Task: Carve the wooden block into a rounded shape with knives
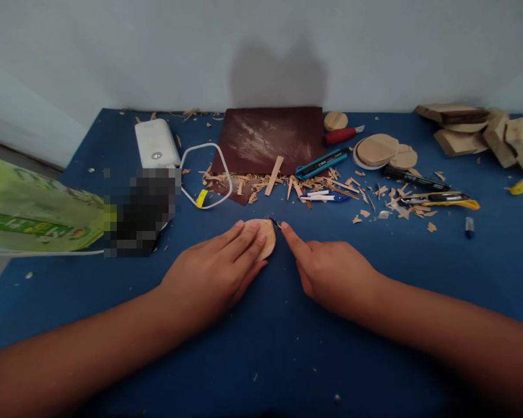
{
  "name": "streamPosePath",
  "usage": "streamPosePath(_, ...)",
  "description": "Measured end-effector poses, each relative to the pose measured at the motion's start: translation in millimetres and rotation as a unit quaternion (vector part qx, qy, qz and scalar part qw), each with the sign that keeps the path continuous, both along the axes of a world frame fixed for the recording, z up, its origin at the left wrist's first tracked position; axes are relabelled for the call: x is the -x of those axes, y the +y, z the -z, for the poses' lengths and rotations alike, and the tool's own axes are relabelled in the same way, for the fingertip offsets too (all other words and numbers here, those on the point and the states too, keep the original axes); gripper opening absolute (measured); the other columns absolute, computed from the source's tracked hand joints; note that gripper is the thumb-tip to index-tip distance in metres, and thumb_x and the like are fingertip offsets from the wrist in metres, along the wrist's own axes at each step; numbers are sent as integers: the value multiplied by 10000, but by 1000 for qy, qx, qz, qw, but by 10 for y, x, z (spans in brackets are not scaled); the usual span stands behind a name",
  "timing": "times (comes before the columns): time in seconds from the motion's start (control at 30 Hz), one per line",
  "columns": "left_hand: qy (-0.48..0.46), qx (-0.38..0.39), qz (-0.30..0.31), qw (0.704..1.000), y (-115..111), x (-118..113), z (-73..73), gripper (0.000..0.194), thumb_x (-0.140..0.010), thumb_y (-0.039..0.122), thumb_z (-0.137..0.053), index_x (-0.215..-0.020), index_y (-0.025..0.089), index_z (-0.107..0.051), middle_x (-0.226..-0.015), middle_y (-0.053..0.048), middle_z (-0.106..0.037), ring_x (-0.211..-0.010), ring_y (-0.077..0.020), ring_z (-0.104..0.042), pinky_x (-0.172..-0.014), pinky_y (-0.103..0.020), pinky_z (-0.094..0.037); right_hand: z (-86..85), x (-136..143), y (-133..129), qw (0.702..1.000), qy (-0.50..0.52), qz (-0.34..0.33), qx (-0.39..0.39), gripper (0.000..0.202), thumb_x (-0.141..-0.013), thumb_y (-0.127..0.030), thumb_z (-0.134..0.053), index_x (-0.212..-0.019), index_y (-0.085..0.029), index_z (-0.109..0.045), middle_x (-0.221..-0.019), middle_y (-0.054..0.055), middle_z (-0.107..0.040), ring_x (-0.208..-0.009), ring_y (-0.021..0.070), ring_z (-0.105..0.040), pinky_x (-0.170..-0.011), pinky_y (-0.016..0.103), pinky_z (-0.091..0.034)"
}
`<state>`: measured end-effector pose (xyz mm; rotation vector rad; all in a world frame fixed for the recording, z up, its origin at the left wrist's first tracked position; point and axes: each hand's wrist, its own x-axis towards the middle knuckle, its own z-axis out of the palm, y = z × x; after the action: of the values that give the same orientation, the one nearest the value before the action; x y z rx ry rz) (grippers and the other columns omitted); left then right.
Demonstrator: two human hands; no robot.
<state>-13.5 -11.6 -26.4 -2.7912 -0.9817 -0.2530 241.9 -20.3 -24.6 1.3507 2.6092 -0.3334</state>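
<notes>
A thin, rounded piece of pale wood (268, 238) lies on the blue table (253, 360) in front of me. My left hand (220, 261) presses it down from the left, the fingers laid over its top. From the right, my right hand (326, 264) grips a small dark blade (275, 223), its index finger stretched along it. The blade's tip touches or nearly touches the wood's upper right edge. Its handle is hidden inside my right hand.
Behind the hands lie wood shavings (253, 187), brown sandpaper (270, 139), a blue cutter (322, 164), a red-handled knife (342, 135), a yellow cutter (444, 200) and round wood discs (377, 149). Wood blocks (501, 136) sit far right; a white power bank (156, 143) and green bag (35, 209) left.
</notes>
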Motion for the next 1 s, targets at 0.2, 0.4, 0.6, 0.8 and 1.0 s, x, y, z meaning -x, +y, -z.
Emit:
streamPosePath(0.2,-18,0,0,1000,-8,-2,0,406,-1058,310,-622,-1423,143,-685,-1424,-135,-736,-1273,-366,-733,-979,-490,-688,-51,9,-8,1000,-6,-1,14,765,-993,-140,-455,-1721,-71,-231,-941,117,-781,-686,234,-718,-560,323,-497)
streamPosePath(0.4,-42,18,-5,999,-19,-5,1,397,-1052,300,-632,-1421,165,-688,-1406,-139,-746,-1273,-364,-734,-989,-491,-681,-39,1,-105,1000,-15,-5,7,798,-971,-113,-458,-1723,-53,-199,-943,122,-780,-663,217,-701,-536,308,-475)
streamPosePath(0.6,-39,22,5,999,-10,-17,-8,381,-1060,281,-612,-1403,140,-696,-1396,-150,-750,-1265,-373,-737,-986,-499,-685,-28,15,-61,1000,-23,1,-5,760,-990,-137,-440,-1718,-57,-238,-904,121,-775,-649,241,-707,-545,339,-486)
streamPosePath(0.8,-45,43,-5,998,-28,-32,-8,397,-1054,261,-610,-1438,184,-678,-1433,-138,-729,-1293,-360,-724,-1034,-501,-666,-42,6,-73,1000,-26,-6,-4,770,-978,-129,-440,-1714,-39,-235,-900,121,-771,-646,239,-706,-533,333,-485)
streamPosePath(1.0,-36,-1,0,999,-33,-39,-1,380,-1052,276,-619,-1395,134,-700,-1400,-148,-748,-1249,-363,-747,-984,-475,-686,-27,18,-81,1000,-28,-2,-4,780,-979,-128,-438,-1722,-54,-212,-919,119,-773,-653,236,-703,-553,330,-506)
